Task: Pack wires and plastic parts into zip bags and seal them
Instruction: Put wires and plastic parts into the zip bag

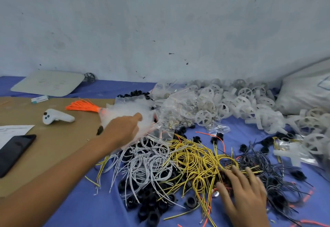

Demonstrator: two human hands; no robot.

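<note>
My left hand reaches forward onto a stack of clear zip bags with red seal strips; its fingers curl on the top of the stack. My right hand lies with fingers spread on a tangle of yellow wires, near thin black wires. White wires lie to the left of the yellow ones. Black plastic rings are scattered under and around the wires. White plastic wheels are heaped along the wall. A bunch of orange wires sticks out left of the bags.
A blue cloth covers the table, with brown cardboard on the left. On the cardboard lie a black phone, a white handheld controller and paper. A filled zip bag and a large white sack lie at the right.
</note>
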